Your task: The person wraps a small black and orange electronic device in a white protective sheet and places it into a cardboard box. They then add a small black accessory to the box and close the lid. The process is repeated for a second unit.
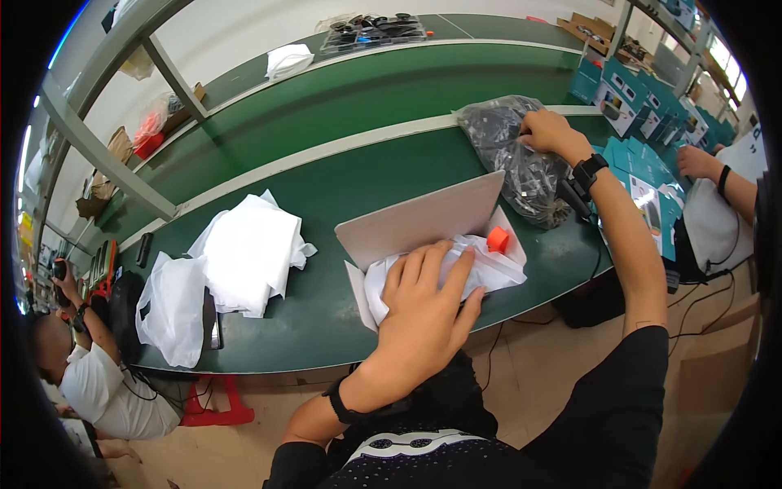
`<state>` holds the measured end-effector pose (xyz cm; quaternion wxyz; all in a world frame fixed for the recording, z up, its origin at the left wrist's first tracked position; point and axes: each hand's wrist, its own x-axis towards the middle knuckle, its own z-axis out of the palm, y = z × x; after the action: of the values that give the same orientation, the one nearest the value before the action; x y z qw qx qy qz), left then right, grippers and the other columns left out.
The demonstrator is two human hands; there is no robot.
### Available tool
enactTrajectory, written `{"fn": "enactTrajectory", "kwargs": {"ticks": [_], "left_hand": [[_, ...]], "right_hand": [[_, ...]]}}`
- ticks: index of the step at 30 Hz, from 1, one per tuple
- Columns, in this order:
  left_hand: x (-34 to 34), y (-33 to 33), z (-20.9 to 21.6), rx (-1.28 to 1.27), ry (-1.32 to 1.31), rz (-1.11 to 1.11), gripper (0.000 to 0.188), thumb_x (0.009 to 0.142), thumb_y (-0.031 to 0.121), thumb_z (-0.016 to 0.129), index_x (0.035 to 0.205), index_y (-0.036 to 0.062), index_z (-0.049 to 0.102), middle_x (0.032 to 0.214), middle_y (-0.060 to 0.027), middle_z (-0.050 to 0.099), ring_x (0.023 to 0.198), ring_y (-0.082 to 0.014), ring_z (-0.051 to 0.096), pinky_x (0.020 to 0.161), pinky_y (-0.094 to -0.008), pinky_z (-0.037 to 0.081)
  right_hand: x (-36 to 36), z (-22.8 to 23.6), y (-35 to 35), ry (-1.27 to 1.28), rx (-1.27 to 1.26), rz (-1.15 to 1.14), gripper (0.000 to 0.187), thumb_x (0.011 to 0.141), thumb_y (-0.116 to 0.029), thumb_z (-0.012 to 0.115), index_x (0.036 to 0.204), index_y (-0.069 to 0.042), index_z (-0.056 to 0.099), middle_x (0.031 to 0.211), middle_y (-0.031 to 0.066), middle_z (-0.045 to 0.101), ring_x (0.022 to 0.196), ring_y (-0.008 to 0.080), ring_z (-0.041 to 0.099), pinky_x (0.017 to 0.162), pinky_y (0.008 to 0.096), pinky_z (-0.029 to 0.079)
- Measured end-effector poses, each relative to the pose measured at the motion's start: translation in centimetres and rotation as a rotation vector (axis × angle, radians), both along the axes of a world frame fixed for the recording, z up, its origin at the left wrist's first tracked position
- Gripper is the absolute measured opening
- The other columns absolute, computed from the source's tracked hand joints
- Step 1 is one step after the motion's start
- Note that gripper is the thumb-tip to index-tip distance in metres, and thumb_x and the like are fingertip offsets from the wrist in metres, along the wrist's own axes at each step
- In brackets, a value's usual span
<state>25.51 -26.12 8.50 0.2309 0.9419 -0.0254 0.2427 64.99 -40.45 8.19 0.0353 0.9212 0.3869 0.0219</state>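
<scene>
My left hand (428, 297) lies flat with its fingers spread on white wrapping (497, 273) inside an open cardboard box (423, 216). The box's lid stands up on the far side. An orange-red ring-shaped piece (498, 239) sits on the wrapping at the right end. Farther right, my right hand (552, 134) is at a clear plastic bag (501, 134) full of dark cables. Its fingers are curled and bent down into the bag, so what they grip is hidden.
Left of the box lie a pile of white sheets (251, 253) and a white plastic bag (173, 306). Teal printed boxes (631, 102) and flat teal packages (643, 175) stand at the right, near a co-worker's hand (695, 163). Another person (114, 383) sits at the left.
</scene>
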Motion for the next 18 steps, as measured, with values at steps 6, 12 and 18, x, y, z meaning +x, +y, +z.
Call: {"fn": "enactTrajectory", "kwargs": {"ticks": [6,12,18], "left_hand": [[2.3,0.1,0.1,-0.03,-0.088,-0.042,0.031,0.085,0.013,0.076,0.113,0.0012,0.069,0.12,-0.0174,0.064,0.11,-0.0364,0.06,0.092,-0.0439,0.049],[2.7,0.0,-0.1,-0.172,-0.059,0.038,0.029,0.081,0.003,0.076,0.11,0.0016,0.068,0.11,-0.0138,0.068,0.101,-0.0351,0.064,0.087,-0.0428,0.051],[4.1,-0.5,0.8,-0.209,-0.204,-0.103,0.04,0.081,0.003,0.075,0.12,0.0052,0.064,0.105,-0.0128,0.069,0.099,-0.0342,0.063,0.082,-0.0419,0.05]], "right_hand": [[-1.1,0.6,1.9,-0.118,-0.143,0.056,0.017,0.08,-0.015,0.071,0.096,-0.009,0.074,0.097,0.0188,0.074,0.092,0.0394,0.072,0.081,0.0487,0.057],[-2.1,1.9,0.0,-0.464,0.342,0.265,0.014,0.086,-0.017,0.065,0.094,-0.006,0.061,0.091,0.017,0.072,0.085,0.0397,0.07,0.072,0.0505,0.054],[-9.8,4.4,-1.3,-0.275,0.821,0.044,0.017,0.098,-0.017,0.062,0.102,-0.005,0.051,0.085,0.0146,0.069,0.075,0.0339,0.07,0.065,0.0415,0.052]]}}
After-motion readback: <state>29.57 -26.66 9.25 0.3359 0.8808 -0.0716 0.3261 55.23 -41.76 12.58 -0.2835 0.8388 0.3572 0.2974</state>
